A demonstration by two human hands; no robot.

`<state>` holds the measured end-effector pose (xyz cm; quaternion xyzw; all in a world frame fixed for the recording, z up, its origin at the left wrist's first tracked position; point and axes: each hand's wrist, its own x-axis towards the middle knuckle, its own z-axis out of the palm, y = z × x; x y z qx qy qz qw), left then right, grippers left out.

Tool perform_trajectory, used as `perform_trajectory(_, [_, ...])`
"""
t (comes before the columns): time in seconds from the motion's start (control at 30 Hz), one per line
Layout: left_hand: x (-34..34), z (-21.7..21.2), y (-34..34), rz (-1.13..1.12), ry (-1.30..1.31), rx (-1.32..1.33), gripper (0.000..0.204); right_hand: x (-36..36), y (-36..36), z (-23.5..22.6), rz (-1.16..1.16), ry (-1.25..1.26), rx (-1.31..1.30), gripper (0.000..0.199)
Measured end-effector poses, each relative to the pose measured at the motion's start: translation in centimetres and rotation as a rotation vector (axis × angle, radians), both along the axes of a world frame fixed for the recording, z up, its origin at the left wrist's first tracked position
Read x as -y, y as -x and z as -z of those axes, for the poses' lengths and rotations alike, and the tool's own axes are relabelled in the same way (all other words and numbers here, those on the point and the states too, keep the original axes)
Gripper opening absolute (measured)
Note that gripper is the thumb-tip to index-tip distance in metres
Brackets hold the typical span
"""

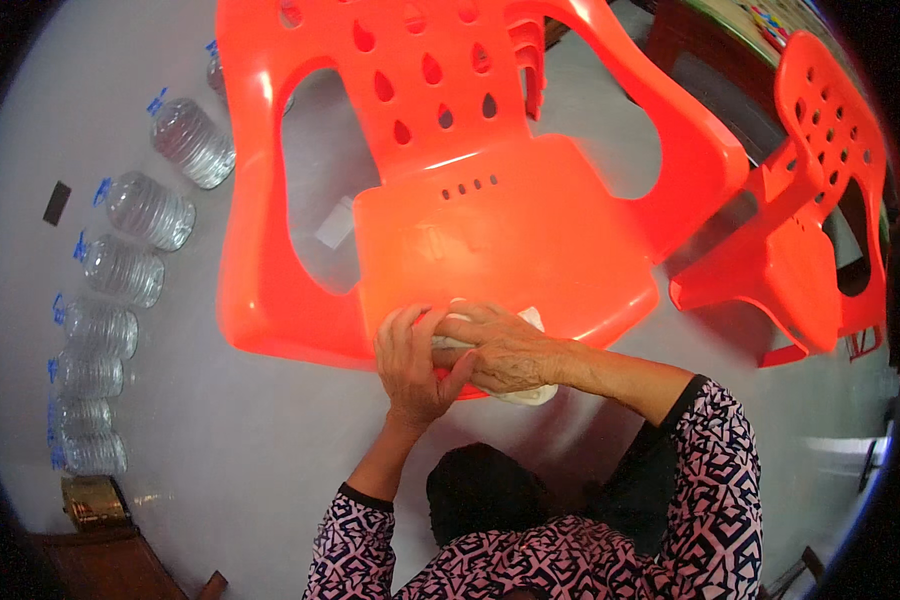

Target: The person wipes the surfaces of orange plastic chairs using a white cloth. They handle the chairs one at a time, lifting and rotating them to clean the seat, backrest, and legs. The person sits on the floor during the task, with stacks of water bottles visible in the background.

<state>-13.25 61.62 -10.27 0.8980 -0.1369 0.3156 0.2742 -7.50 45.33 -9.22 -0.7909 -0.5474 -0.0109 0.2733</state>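
Grey floor (pixel 250 440) | eight bottles (pixel 192 142) | right grip (pixel 510 352) clamped on one cloth (pixel 528 396) | left grip (pixel 416 368) unclear

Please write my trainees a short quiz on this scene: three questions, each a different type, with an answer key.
1. Multiple choice: what colour is the cloth under the right hand?
A blue
B white
C black

2. True or false: the clear bottles stand on the floor to the person's left.

3. Fill in: the right hand and left hand meet at the front edge of the nearer red chair's ____.

Key: 1 B; 2 true; 3 seat.
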Motion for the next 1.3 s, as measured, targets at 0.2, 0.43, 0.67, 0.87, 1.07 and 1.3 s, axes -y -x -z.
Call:
perform_trajectory(0.2, [0.8, 0.6, -0.2, -0.067, -0.239, -0.159, 0.045, 5.4, -4.3, 2.2, 0.431, 0.191, 0.002, 0.037])
perform_trajectory(0.43, [1.7, 0.8, -0.9, -0.046, -0.243, -0.138, 0.039, 13.0, -11.6, 1.8, 0.794, 0.126, 0.477, 0.030])
perform_trajectory(0.67, [2.0, 0.6, -0.8, -0.047, -0.309, -0.206, 0.046, 12.9, -2.2, 2.2, 0.625, 0.152, 0.299, 0.031])
perform_trajectory(0.87, [1.8, 0.9, -0.7, 0.003, -0.398, -0.256, 0.045, 16.0, -1.7, -7.9, 0.724, -0.166, 0.904, 0.026])
perform_trajectory(1.07, [2.4, 0.6, -0.5, 0.023, -0.387, -0.282, 0.045, 21.7, -7.0, -14.5, 1.157, 0.022, 0.632, 0.032])
perform_trajectory(1.3, [1.9, 1.0, -0.6, 0.021, -0.428, -0.295, 0.046, 21.0, -15.7, -19.8, 1.020, 0.281, -0.016, 0.059])
